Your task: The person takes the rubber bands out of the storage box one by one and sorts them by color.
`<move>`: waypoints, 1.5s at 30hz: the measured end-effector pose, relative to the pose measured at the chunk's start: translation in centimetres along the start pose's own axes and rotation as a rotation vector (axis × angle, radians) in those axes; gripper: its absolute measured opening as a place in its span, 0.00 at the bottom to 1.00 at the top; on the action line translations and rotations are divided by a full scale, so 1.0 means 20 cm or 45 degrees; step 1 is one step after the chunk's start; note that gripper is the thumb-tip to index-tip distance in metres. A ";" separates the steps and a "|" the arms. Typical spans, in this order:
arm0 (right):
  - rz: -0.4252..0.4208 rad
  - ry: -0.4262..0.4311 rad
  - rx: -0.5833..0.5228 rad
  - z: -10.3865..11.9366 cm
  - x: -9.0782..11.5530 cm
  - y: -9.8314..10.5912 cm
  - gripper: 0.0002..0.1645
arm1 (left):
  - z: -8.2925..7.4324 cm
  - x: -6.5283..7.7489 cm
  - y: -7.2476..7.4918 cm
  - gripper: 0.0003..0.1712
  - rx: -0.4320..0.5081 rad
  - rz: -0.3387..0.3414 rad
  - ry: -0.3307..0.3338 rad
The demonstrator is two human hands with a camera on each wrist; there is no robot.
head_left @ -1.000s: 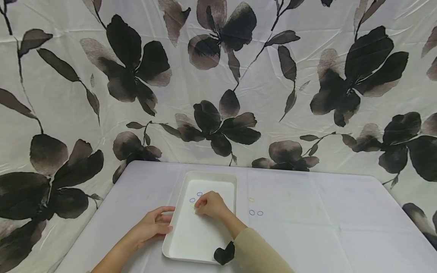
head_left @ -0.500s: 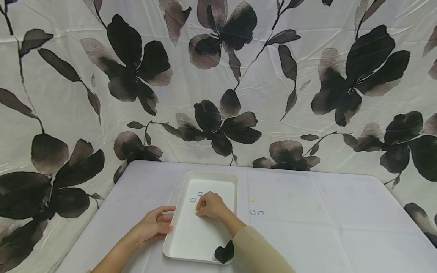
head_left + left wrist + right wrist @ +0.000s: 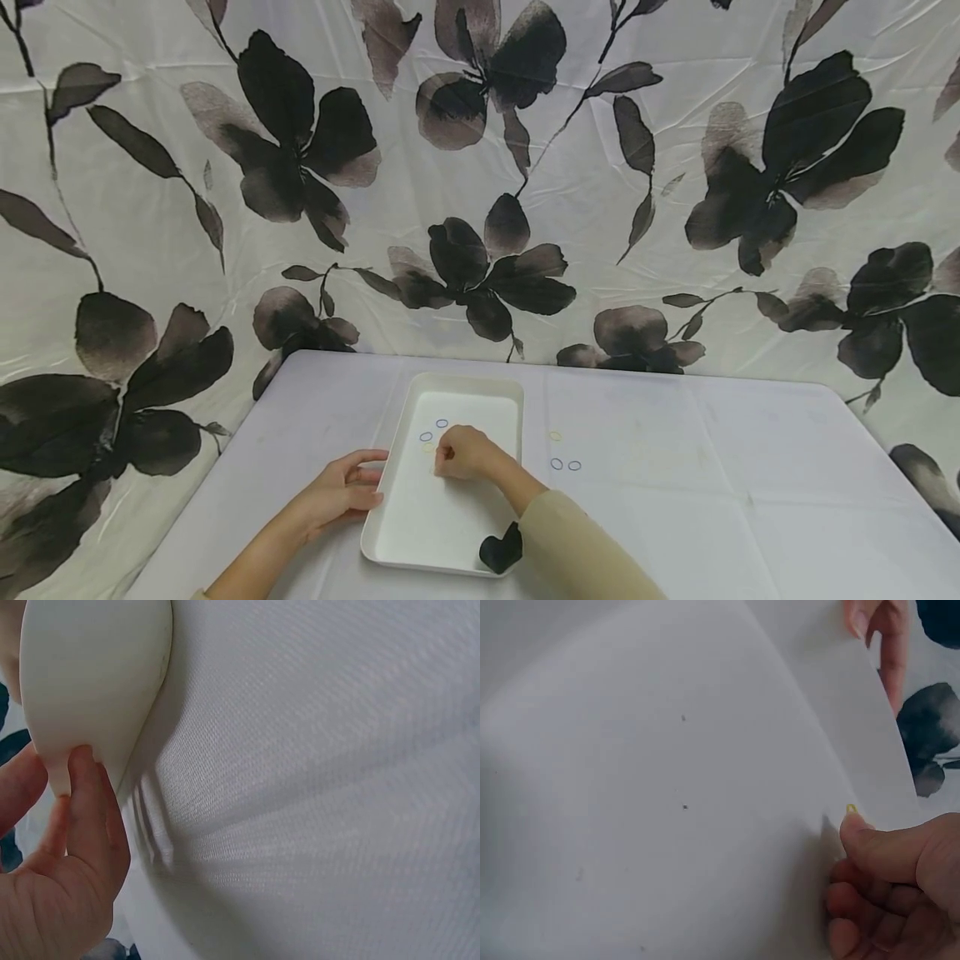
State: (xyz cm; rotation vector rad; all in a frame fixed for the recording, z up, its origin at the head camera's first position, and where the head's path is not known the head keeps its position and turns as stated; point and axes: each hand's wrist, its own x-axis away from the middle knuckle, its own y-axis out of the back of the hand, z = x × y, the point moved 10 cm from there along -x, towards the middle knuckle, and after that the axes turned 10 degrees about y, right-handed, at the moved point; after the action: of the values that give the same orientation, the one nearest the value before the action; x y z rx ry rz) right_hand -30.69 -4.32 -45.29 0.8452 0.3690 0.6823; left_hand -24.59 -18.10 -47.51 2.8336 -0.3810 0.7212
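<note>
My left hand (image 3: 336, 493) holds the left side of a white rectangular tray (image 3: 405, 533); the left wrist view shows its thumb and fingers on either side of the rim. Over the tray, my right hand (image 3: 471, 454) pinches a small yellow ring (image 3: 850, 808), whose tip shows past the thumb in the right wrist view. Most of that ring is hidden by the fingers. Just beyond them on the tray lie two blue rings, one far (image 3: 442, 423) and one nearer (image 3: 426, 437), plus a pale yellow ring (image 3: 429, 448).
On the white-covered table (image 3: 712, 517), right of the tray, lie a yellow ring (image 3: 555, 436) and two blue rings (image 3: 557, 464). A black heart-shaped piece (image 3: 501, 550) shows by the right sleeve, over the tray's near right corner. A floral sheet (image 3: 480, 167) hangs behind.
My right hand has shifted slightly right and turned a little, uncovering more of the yellow ring on the tray. The black piece moved along with the sleeve. My left hand keeps its place.
</note>
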 end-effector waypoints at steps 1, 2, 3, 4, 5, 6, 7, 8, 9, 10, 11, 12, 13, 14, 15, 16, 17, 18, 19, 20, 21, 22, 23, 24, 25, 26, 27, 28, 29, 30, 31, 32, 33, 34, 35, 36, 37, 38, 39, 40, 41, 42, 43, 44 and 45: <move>-0.004 -0.005 -0.018 0.00 0.00 0.01 0.11 | 0.00 0.00 0.00 0.41 0.000 0.003 0.000; -0.010 -0.009 -0.045 0.00 0.01 0.02 0.10 | 0.01 0.00 0.00 0.41 0.001 0.006 -0.001; -0.018 -0.007 -0.070 0.00 0.01 0.03 0.10 | 0.01 -0.01 0.00 0.41 0.001 0.007 -0.002; -0.025 0.000 -0.098 0.01 0.02 0.04 0.09 | 0.01 -0.01 0.00 0.41 0.002 0.006 -0.001; -0.031 -0.001 -0.126 0.01 0.02 0.05 0.09 | 0.01 -0.01 0.00 0.41 0.002 0.007 -0.002; -0.038 -0.004 -0.154 0.00 0.02 0.05 0.09 | 0.01 -0.01 0.00 0.41 0.003 0.011 -0.004; -0.045 -0.005 -0.190 0.00 0.03 0.06 0.09 | 0.01 -0.01 0.00 0.41 0.005 0.012 -0.005; -0.049 -0.010 -0.229 -0.01 0.03 0.07 0.09 | 0.01 -0.01 0.00 0.41 0.008 0.012 -0.005; -0.050 -0.015 -0.262 -0.02 0.03 0.07 0.10 | 0.01 -0.01 0.00 0.41 0.010 0.013 -0.006; -0.051 -0.021 -0.298 -0.02 0.03 0.07 0.10 | 0.01 -0.01 0.00 0.41 0.012 0.014 -0.007; -0.054 -0.031 -0.335 -0.03 0.04 0.08 0.09 | 0.01 -0.01 0.00 0.41 0.012 0.015 -0.008; -0.058 -0.039 -0.375 -0.04 0.04 0.08 0.08 | 0.01 0.00 0.00 0.41 0.012 0.016 -0.009; -0.064 -0.045 -0.420 -0.05 0.05 0.09 0.08 | 0.01 0.00 0.00 0.41 0.013 0.016 -0.009; -0.068 -0.053 -0.457 -0.06 0.05 0.09 0.06 | 0.01 0.00 0.00 0.41 0.014 0.018 -0.009; -0.075 -0.059 -0.482 -0.06 0.06 0.10 0.06 | 0.01 0.00 0.00 0.41 0.013 0.019 -0.009; -0.084 -0.065 -0.503 -0.07 0.07 0.11 0.05 | 0.02 0.00 0.00 0.41 0.013 0.019 -0.007; -0.093 -0.074 -0.524 -0.08 0.08 0.12 0.05 | 0.02 0.00 0.00 0.41 0.013 0.018 -0.005; -0.103 -0.084 -0.541 -0.09 0.09 0.13 0.05 | 0.02 0.00 0.00 0.41 0.014 0.018 -0.003; -0.114 -0.089 -0.553 -0.10 0.09 0.14 0.05 | 0.02 0.00 0.00 0.41 0.014 0.016 0.000; -0.121 -0.099 -0.557 -0.11 0.10 0.15 0.05 | 0.02 -0.01 0.00 0.41 0.013 0.014 0.002; -0.133 -0.105 -0.563 -0.12 0.11 0.16 0.05 | 0.02 -0.01 0.00 0.41 0.011 0.011 0.004; -0.144 -0.115 -0.573 -0.13 0.12 0.17 0.05 | 0.02 0.00 0.00 0.41 0.012 0.009 0.005; -0.153 -0.127 -0.581 -0.14 0.13 0.18 0.04 | 0.02 0.00 0.00 0.41 0.012 0.007 0.005; -0.164 -0.136 -0.591 -0.15 0.14 0.19 0.04 | 0.01 -0.01 0.00 0.41 0.011 0.006 0.003; -0.171 -0.149 -0.599 -0.17 0.15 0.21 0.03 | 0.01 -0.01 0.00 0.41 0.011 0.005 0.002; -0.179 -0.161 -0.607 -0.18 0.16 0.22 0.03 | 0.01 -0.01 0.00 0.41 0.012 0.005 -0.001; -0.188 -0.170 -0.614 -0.19 0.17 0.23 0.04 | 0.01 0.00 0.00 0.41 0.013 0.006 -0.003; -0.194 -0.181 -0.624 -0.20 0.19 0.24 0.04 | 0.01 0.00 0.00 0.41 0.014 0.007 -0.005; -0.200 -0.192 -0.631 -0.22 0.20 0.26 0.05 | 0.01 0.00 0.00 0.41 0.012 0.009 -0.007; -0.207 -0.201 -0.641 -0.23 0.21 0.27 0.05 | 0.01 0.00 0.00 0.41 0.013 0.009 -0.007; -0.211 -0.212 -0.648 -0.24 0.22 0.28 0.06 | 0.01 0.00 0.00 0.41 0.013 0.010 -0.006; -0.218 -0.216 -0.657 -0.26 0.23 0.29 0.06 | 0.01 0.00 0.00 0.41 0.012 0.008 -0.004; -0.223 -0.224 -0.670 -0.27 0.25 0.30 0.06 | 0.01 0.00 0.00 0.41 0.010 0.007 -0.003; -0.228 -0.231 -0.681 -0.28 0.26 0.31 0.06 | 0.01 0.00 0.00 0.41 0.008 0.006 -0.002; -0.235 -0.238 -0.690 -0.30 0.27 0.32 0.07 | 0.00 0.00 0.00 0.41 0.008 0.006 -0.001; -0.240 -0.240 -0.696 -0.31 0.28 0.33 0.07 | 0.00 0.00 0.00 0.41 0.008 0.007 0.000; -0.245 -0.243 -0.697 -0.32 0.29 0.34 0.07 | 0.00 0.00 0.00 0.41 0.008 0.007 0.000; -0.253 -0.244 -0.701 -0.33 0.30 0.36 0.06 | 0.00 0.00 0.00 0.41 0.007 0.008 -0.002; -0.259 -0.248 -0.707 -0.34 0.31 0.37 0.06 | 0.00 0.00 0.00 0.41 0.009 0.010 -0.003; -0.268 -0.248 -0.706 -0.35 0.31 0.38 0.06 | 0.00 -0.01 0.00 0.41 0.009 0.011 -0.005; -0.277 -0.250 -0.706 -0.36 0.32 0.39 0.06 | 0.00 -0.01 0.00 0.41 0.009 0.012 -0.007; -0.287 -0.249 -0.700 -0.37 0.33 0.41 0.06 | 0.00 -0.01 0.00 0.41 0.009 0.013 -0.009; -0.297 -0.249 -0.698 -0.38 0.34 0.42 0.06 | 0.00 -0.01 0.00 0.41 0.010 0.014 -0.010; -0.309 -0.251 -0.698 -0.39 0.35 0.43 0.06 | 0.00 -0.01 0.00 0.41 0.012 0.016 -0.011; -0.318 -0.253 -0.693 -0.40 0.36 0.44 0.06 | 0.00 -0.01 0.00 0.41 0.013 0.018 -0.011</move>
State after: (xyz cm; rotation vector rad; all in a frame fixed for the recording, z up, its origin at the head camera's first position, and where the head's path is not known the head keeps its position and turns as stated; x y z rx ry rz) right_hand -33.32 9.22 -43.56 0.3349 0.0943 0.4282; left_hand -24.73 -18.10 -47.68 2.8476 -0.3999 0.7158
